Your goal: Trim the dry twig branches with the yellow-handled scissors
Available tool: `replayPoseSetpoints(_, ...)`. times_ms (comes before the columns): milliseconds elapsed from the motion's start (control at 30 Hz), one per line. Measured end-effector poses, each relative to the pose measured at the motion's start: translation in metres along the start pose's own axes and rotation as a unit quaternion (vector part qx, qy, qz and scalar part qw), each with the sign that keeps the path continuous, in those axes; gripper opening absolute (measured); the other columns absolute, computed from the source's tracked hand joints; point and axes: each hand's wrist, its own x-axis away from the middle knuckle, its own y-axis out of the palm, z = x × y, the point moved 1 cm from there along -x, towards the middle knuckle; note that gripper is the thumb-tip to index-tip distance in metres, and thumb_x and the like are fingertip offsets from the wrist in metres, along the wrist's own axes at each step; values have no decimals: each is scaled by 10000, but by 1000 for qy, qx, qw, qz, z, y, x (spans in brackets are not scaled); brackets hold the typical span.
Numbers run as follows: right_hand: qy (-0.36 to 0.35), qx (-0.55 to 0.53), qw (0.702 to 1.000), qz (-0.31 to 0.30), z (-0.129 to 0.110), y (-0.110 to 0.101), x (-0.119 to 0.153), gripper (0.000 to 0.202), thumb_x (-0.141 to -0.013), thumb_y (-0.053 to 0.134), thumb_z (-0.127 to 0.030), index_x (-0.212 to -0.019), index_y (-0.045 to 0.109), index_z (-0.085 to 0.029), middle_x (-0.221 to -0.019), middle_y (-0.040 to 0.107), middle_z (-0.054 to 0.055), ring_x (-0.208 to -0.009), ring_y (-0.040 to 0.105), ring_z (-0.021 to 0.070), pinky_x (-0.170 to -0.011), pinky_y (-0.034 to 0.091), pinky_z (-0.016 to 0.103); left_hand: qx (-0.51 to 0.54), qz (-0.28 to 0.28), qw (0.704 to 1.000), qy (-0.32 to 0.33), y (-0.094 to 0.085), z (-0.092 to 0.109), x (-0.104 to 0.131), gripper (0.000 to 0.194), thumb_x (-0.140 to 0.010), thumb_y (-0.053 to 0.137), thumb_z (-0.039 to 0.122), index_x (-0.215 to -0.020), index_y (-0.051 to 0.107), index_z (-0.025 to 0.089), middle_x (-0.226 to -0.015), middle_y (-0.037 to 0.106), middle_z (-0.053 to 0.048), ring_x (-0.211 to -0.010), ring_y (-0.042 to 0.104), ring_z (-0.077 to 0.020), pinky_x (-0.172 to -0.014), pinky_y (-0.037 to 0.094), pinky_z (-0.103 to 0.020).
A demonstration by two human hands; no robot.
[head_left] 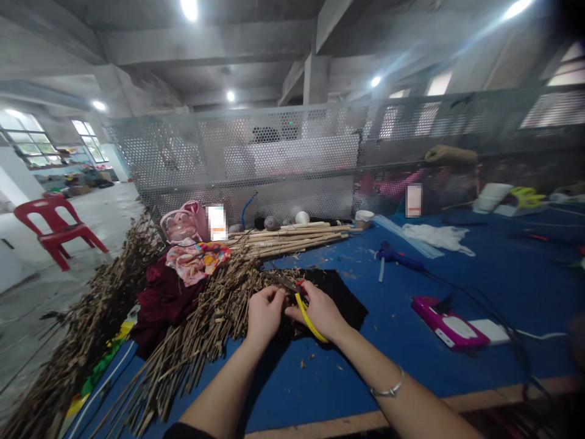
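My right hand grips pruning shears with a yellow handle and a bit of red near the pivot. Their dark blades point up and left, above the fingertips of my left hand. That hand is closed in a pinch on a dried plant stem, mostly hidden by the fingers. A heap of brown dried plants lies to the left and partly behind it, long stems toward me. Under and behind both hands is a black cloth with dry bits around it.
The blue table carries pale sticks, a maroon cloth, a blue glue gun, a magenta device and cables. A perforated metal screen stands behind. More dried plants lean at the left edge; a red chair stands beyond.
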Motion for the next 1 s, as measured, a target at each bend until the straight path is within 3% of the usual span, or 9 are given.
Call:
replayPoseSetpoints(467, 24, 52, 998, 6, 2, 2, 1, 413, -635, 628, -525, -871, 495, -214, -727, 612, 12, -664, 584, 164, -528, 302, 209, 55, -8, 998, -25, 1, 4, 1, 288, -736, 509, 376, -747, 661, 132, -643, 649, -41, -597, 572, -145, -573, 428, -227)
replayPoseSetpoints(667, 23, 27, 999, -16, -1, 0, 1, 478, -629, 627, -546, -934, 479, -209, -850, 614, 40, -765, 589, 186, -583, 328, 222, 88, 7, 995, -38, 1, 2, 0, 270, -724, 513, 370, -664, 619, 129, -603, 632, -33, -559, 570, -137, -548, 435, -223)
replayPoseSetpoints(833, 12, 16, 1000, -11, -5, -2, 2, 503, -628, 643, -521, -977, 490, -192, -911, 597, 63, -833, 576, 201, -635, 339, 238, 58, 7, 998, -24, 1, 2, 0, 268, -728, 501, 352, -625, 611, 130, -594, 629, -31, -556, 557, -129, -541, 416, -213)
replayPoseSetpoints(1000, 8, 33, 999, -17, -5, -4, 3, 504, -638, 583, -601, -935, 488, -205, -822, 612, 38, -728, 581, 178, -566, 314, 225, 54, -4, 998, -18, 1, 1, 0, 281, -741, 486, 355, -633, 619, 132, -597, 623, -26, -551, 544, -123, -541, 406, -211)
